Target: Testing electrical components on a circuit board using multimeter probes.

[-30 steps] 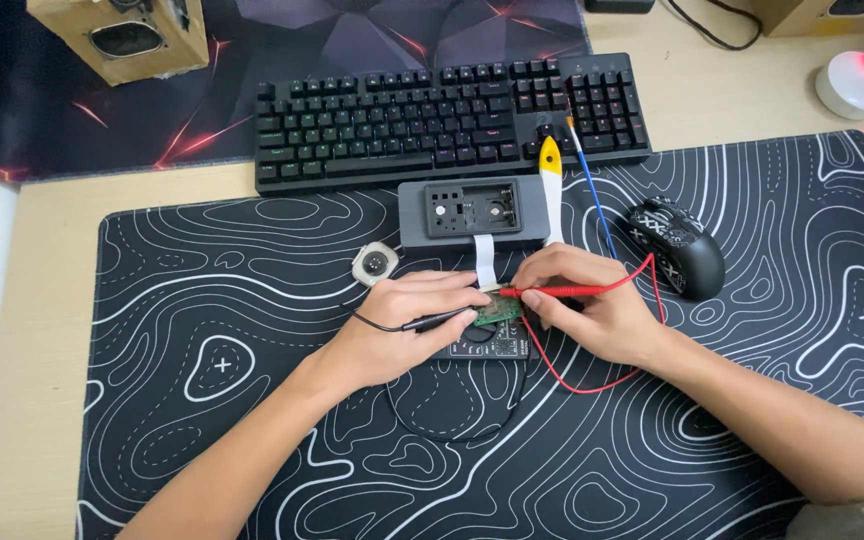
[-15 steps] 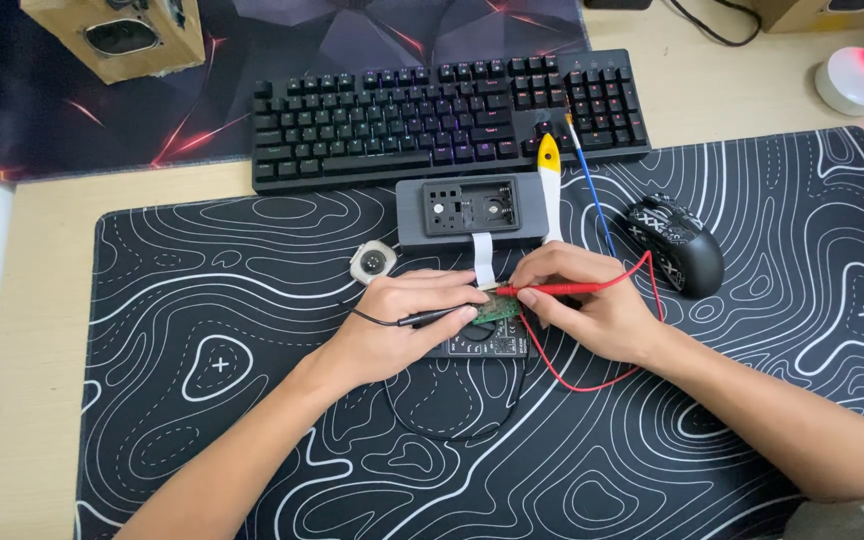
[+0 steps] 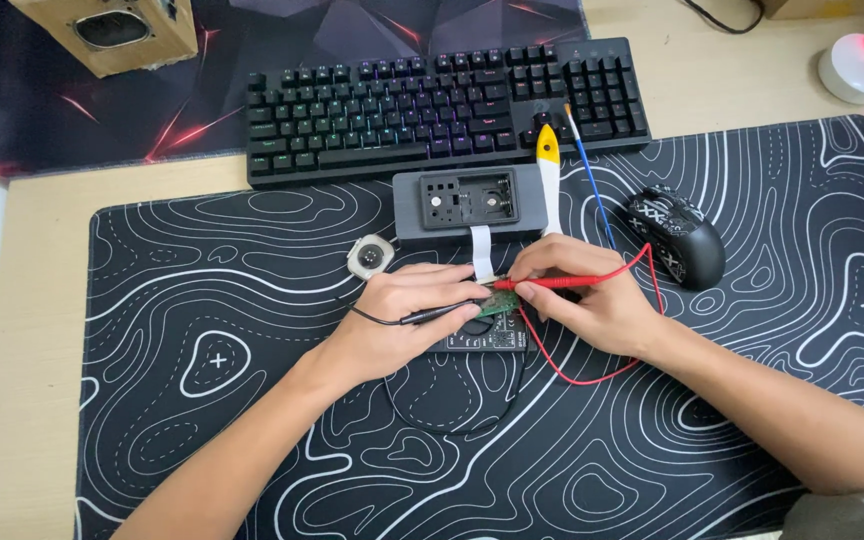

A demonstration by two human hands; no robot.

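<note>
My left hand pinches a black test probe whose tip points right at a small green circuit board. My right hand grips a red test probe, its tip touching the same board from the right. The board rests over a dark flat meter, mostly hidden under my hands. Red and black leads loop across the mat toward me. A white ribbon cable runs from the board up to a grey box.
A patterned black desk mat covers the desk. A black keyboard lies behind the box. A black mouse, a yellow-handled tool, a blue stick, a small round part, a wooden speaker and a white puck surround them.
</note>
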